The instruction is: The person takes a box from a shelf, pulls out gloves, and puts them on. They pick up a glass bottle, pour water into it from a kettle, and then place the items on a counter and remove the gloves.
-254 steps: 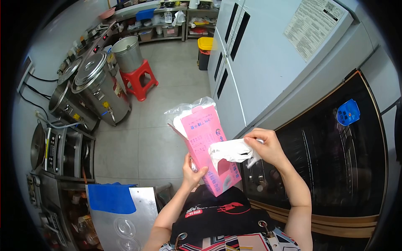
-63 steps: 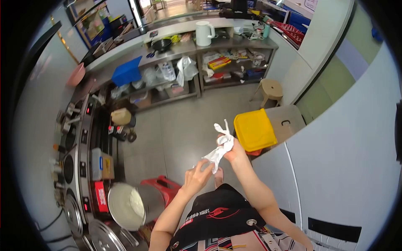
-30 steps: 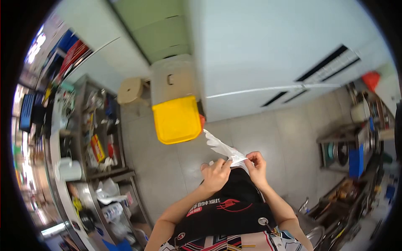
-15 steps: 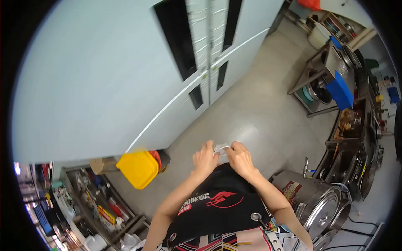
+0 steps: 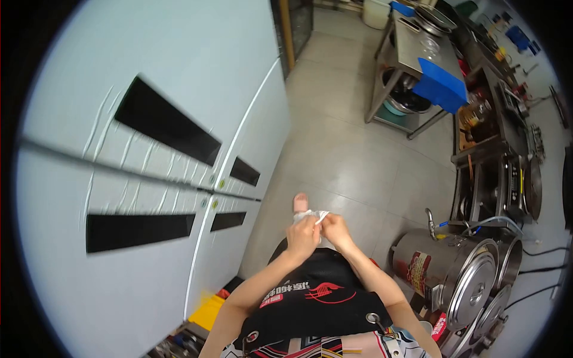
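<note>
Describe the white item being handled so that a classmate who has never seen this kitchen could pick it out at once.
Find the black apron at the bottom centre, then the left hand and right hand just above it. Pinched between their fingers is the white item: thin and crumpled, unlike the pinkish shoe just beyond.

Steel table [image 5: 409, 52] | blue sheet [image 5: 441, 87] over edge | round metalware [image 5: 434, 21] on top

White glove [image 5: 323, 215] partly hidden; yellow lid [image 5: 205, 311] blurred; pale bucket [image 5: 376, 14] cut off at top.
</note>
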`<state>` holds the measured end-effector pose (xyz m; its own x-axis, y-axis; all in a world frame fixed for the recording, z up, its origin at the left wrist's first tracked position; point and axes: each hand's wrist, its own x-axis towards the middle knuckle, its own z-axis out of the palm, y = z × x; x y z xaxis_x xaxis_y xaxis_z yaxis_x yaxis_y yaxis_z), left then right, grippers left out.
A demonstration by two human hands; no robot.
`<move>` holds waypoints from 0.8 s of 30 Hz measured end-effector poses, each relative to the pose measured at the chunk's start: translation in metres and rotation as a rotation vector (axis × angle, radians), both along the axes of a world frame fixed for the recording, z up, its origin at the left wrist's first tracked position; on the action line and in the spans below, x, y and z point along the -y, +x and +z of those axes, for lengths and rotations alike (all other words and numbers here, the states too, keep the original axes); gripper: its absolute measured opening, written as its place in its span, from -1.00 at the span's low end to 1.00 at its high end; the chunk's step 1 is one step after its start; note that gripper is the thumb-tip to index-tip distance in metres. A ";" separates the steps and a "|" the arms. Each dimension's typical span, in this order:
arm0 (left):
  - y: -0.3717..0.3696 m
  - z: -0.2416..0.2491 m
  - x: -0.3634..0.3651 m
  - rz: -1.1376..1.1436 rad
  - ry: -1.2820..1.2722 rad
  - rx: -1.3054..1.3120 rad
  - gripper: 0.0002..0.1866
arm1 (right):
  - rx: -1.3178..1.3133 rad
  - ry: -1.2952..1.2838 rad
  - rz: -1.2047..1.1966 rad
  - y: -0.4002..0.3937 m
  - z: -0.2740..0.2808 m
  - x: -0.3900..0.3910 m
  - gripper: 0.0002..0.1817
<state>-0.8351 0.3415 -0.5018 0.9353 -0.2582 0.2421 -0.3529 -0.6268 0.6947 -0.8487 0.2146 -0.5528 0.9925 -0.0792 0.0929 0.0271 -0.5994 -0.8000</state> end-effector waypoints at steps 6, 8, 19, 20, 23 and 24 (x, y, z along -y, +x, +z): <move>0.107 -0.031 0.063 -0.237 -0.054 0.126 -0.97 | -0.529 1.739 -0.863 0.110 -0.067 0.069 -0.82; 0.149 -0.029 0.088 -0.314 -0.065 0.148 -0.99 | -0.488 1.786 -0.875 0.150 -0.040 0.097 -0.78; 0.367 -0.013 0.201 -0.336 -0.062 -0.175 -0.86 | -0.278 1.928 -0.466 0.323 -0.020 0.175 -0.71; 0.387 -0.022 0.210 -0.365 -0.096 -0.196 -0.83 | -0.257 1.898 -0.438 0.345 -0.016 0.187 -0.74; 0.441 -0.038 0.241 -0.371 -0.255 -0.491 -0.81 | -0.117 1.860 -0.492 0.408 0.001 0.240 -0.72; 0.459 -0.038 0.252 -0.374 -0.253 -0.489 -0.81 | -0.113 1.862 -0.491 0.431 0.003 0.250 -0.72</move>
